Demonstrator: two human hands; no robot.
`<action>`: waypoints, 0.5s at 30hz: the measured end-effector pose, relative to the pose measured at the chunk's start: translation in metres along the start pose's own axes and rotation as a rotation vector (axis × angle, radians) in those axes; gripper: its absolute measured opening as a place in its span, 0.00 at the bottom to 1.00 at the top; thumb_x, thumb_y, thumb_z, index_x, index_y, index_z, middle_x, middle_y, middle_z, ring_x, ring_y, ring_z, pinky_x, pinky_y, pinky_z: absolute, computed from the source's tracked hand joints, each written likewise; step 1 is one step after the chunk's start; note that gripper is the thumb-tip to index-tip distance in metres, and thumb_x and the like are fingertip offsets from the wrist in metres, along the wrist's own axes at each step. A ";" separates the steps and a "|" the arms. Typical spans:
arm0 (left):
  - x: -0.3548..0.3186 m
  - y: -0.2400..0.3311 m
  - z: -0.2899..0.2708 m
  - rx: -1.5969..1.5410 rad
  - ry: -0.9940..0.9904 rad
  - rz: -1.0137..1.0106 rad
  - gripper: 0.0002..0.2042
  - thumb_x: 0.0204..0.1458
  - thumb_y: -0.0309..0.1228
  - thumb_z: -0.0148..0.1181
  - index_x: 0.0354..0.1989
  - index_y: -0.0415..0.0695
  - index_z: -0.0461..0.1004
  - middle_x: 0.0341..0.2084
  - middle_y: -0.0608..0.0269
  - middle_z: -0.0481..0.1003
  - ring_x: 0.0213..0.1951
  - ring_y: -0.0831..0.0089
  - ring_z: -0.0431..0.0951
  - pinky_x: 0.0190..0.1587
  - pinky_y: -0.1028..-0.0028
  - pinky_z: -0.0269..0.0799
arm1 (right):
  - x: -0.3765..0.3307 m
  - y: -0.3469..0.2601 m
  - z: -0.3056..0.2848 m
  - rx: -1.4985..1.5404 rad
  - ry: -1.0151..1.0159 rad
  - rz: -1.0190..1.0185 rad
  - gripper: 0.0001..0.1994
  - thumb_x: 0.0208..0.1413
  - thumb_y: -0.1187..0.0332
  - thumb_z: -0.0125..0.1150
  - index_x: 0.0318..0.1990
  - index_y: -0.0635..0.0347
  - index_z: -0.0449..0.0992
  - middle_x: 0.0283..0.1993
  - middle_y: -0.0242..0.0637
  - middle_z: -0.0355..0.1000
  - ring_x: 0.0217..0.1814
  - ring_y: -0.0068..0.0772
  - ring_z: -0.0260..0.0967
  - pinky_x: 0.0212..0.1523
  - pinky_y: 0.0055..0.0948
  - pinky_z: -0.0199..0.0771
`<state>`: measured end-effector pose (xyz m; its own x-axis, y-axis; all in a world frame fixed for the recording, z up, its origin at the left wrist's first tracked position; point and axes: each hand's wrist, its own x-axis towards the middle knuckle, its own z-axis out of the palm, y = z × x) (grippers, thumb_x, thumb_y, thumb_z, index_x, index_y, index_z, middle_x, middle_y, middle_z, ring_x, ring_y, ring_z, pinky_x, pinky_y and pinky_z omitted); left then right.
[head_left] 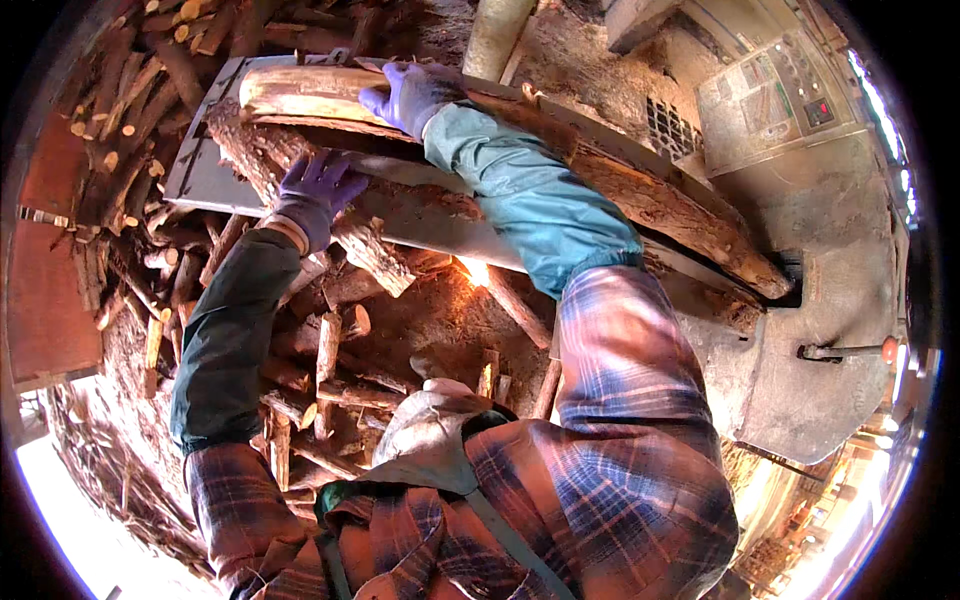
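Note:
Both my hands wear purple gloves. My right hand (415,97) lies over a pale split log (310,92), its fingers bent across the top and its thumb toward the near side. Beyond that hand, a long bark-covered log (660,200) slopes down to the right along a metal trough. My left hand (318,195) rests with fingers spread on a rough bark-covered piece of wood (245,150), nearer to me than the split log. The underside of each hand is hidden. Beneath the wood is a grey metal plate (195,175).
Several cut logs (330,350) lie piled below the trough, with a larger heap (130,100) at the far left. To the right stands a grey machine body (830,240) with a control panel (775,95) and a lever with a red knob (850,352). A vented panel (672,130) is behind.

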<state>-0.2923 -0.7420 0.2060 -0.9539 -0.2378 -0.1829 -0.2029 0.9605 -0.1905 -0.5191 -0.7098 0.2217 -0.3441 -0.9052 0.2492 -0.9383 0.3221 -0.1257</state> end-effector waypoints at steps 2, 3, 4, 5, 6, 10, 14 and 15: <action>0.004 0.000 0.008 0.037 0.037 0.040 0.34 0.39 0.36 0.63 0.61 0.58 0.66 0.65 0.59 0.57 0.66 0.53 0.56 0.68 0.53 0.49 | -0.026 -0.003 -0.004 -0.093 0.035 -0.002 0.32 0.54 0.37 0.50 0.55 0.51 0.70 0.49 0.45 0.74 0.51 0.50 0.72 0.48 0.52 0.70; 0.001 -0.004 0.014 0.034 0.090 0.110 0.31 0.36 0.38 0.66 0.55 0.54 0.71 0.59 0.56 0.63 0.63 0.54 0.60 0.67 0.54 0.53 | -0.038 -0.002 0.001 -0.098 0.121 -0.043 0.32 0.53 0.37 0.51 0.56 0.51 0.70 0.50 0.46 0.73 0.52 0.50 0.71 0.49 0.52 0.69; 0.001 -0.010 0.014 0.013 -0.005 0.151 0.32 0.33 0.41 0.69 0.54 0.53 0.72 0.55 0.51 0.66 0.60 0.53 0.63 0.62 0.55 0.60 | -0.039 -0.001 0.002 -0.100 0.214 -0.101 0.32 0.53 0.37 0.51 0.57 0.50 0.69 0.51 0.46 0.73 0.53 0.50 0.71 0.49 0.53 0.69; 0.006 -0.019 0.012 0.011 -0.017 0.100 0.31 0.33 0.41 0.68 0.52 0.52 0.73 0.53 0.50 0.67 0.57 0.52 0.65 0.60 0.56 0.62 | -0.035 0.001 0.002 -0.124 0.160 -0.103 0.33 0.53 0.36 0.51 0.58 0.49 0.68 0.53 0.48 0.71 0.54 0.52 0.69 0.49 0.54 0.69; 0.008 -0.012 0.012 -0.015 -0.032 0.093 0.30 0.33 0.42 0.68 0.51 0.50 0.73 0.52 0.50 0.68 0.54 0.51 0.67 0.57 0.56 0.65 | -0.039 0.014 0.017 -0.092 0.228 -0.097 0.33 0.53 0.36 0.50 0.58 0.50 0.68 0.50 0.49 0.72 0.53 0.53 0.68 0.49 0.55 0.68; -0.014 -0.022 -0.007 -0.254 0.442 0.290 0.10 0.39 0.42 0.63 0.23 0.50 0.77 0.21 0.58 0.75 0.27 0.54 0.76 0.29 0.57 0.70 | -0.033 0.028 0.023 0.034 0.350 -0.220 0.32 0.53 0.37 0.51 0.55 0.52 0.70 0.43 0.47 0.75 0.44 0.53 0.72 0.41 0.53 0.71; -0.092 0.112 -0.051 -0.583 -0.168 0.111 0.13 0.38 0.45 0.65 0.25 0.48 0.76 0.20 0.55 0.75 0.28 0.51 0.77 0.31 0.60 0.74 | -0.046 0.063 -0.004 -0.187 0.303 -0.178 0.29 0.52 0.38 0.55 0.49 0.52 0.71 0.37 0.46 0.76 0.38 0.51 0.74 0.36 0.50 0.72; -0.136 0.123 -0.015 -0.759 -0.258 0.022 0.19 0.40 0.50 0.66 0.29 0.48 0.77 0.24 0.54 0.77 0.31 0.50 0.78 0.37 0.59 0.75 | -0.040 0.057 -0.004 -0.152 0.379 -0.241 0.28 0.52 0.38 0.55 0.49 0.51 0.72 0.37 0.46 0.76 0.36 0.52 0.74 0.36 0.50 0.73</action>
<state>-0.1913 -0.5896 0.2220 -0.8970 -0.1547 -0.4141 -0.3683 0.7795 0.5066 -0.5592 -0.6537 0.2083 -0.0769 -0.8031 0.5908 -0.9774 0.1777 0.1143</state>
